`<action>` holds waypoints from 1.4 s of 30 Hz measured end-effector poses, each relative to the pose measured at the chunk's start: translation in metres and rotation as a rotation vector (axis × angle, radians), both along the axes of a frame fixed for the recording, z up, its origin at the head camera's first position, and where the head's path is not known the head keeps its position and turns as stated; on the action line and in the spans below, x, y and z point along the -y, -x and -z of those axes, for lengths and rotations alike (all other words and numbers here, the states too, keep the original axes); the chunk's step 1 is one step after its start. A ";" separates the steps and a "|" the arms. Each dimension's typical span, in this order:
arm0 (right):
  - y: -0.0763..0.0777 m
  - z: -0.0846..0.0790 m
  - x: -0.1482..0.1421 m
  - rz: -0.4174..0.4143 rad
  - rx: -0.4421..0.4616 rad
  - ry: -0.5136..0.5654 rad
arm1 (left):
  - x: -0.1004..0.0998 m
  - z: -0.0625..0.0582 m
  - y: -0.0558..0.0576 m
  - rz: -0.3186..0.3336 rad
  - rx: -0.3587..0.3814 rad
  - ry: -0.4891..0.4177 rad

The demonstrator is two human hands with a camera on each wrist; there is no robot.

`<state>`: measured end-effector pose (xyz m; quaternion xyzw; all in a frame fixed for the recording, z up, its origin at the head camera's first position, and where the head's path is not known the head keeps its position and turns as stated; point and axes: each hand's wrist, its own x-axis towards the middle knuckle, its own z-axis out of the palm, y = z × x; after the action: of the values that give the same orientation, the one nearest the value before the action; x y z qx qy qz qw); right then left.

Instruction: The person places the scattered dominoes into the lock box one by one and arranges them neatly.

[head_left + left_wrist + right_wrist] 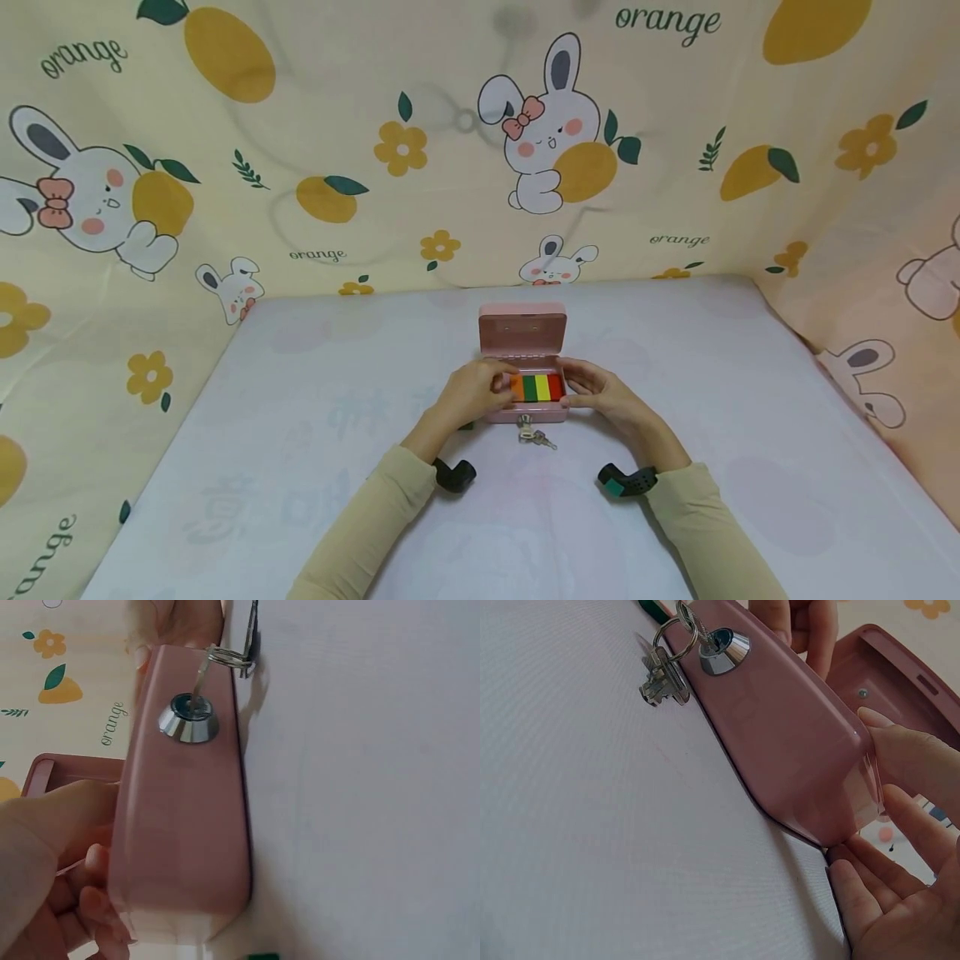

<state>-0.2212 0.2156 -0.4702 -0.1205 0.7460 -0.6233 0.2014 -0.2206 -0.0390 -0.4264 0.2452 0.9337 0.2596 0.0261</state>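
A left hand (468, 390) bends over one end of a small pink box (780, 727) on a white-covered desk (300, 458), thumb and forefinger narrowed around the near and far ends of an orange block (517, 387). Whether they pinch it or merely touch it cannot be told; the left wrist view loses the thumb tip behind the box wall, with the other fingers bent beside the end. Opposite, a right hand (603, 392) rests loosely spread fingers and thumb against the box's right end, some tucked low at its bottom corner.

Inside the box, beside the orange block, sit a green block (529, 388), a yellow block (542, 387) and a red block (555, 386), their undersides out of sight. The lid (522, 333) stands raised at the rear. On the front, a key sits in a silver lock (724, 652), its ring carrying more keys (664, 682) that overlap too closely to count. A green object (467, 426), mostly covered by the left wrist and cut off in both wrist views, lies near the box's left front corner.

Beige sleeves (367, 525) run out of frame below; behind hangs a rabbit-and-orange printed cloth (427, 50).
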 end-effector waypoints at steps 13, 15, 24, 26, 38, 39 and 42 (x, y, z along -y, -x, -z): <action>0.001 0.001 0.000 0.005 0.013 0.015 | 0.011 -0.002 -0.004 -0.004 -0.023 -0.038; 0.001 0.001 0.000 0.006 0.018 0.008 | 0.013 -0.003 -0.005 0.002 -0.037 -0.051; 0.002 0.000 0.000 0.007 0.013 0.002 | 0.024 -0.002 -0.009 -0.010 -0.001 -0.133; 0.002 0.000 0.001 0.006 0.010 0.002 | 0.026 -0.002 -0.010 -0.009 0.014 -0.150; 0.001 0.000 0.001 0.015 0.012 -0.006 | 0.037 0.004 -0.020 -0.021 0.059 -0.148; 0.001 0.000 0.001 0.016 0.014 -0.005 | 0.039 0.005 -0.020 -0.019 0.053 -0.154; 0.001 0.000 0.001 0.018 0.015 -0.001 | 0.042 0.006 -0.022 -0.012 0.042 -0.167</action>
<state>-0.2220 0.2144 -0.4702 -0.1092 0.7458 -0.6255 0.2015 -0.1988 -0.0810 -0.4327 0.2355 0.9094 0.3420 0.0237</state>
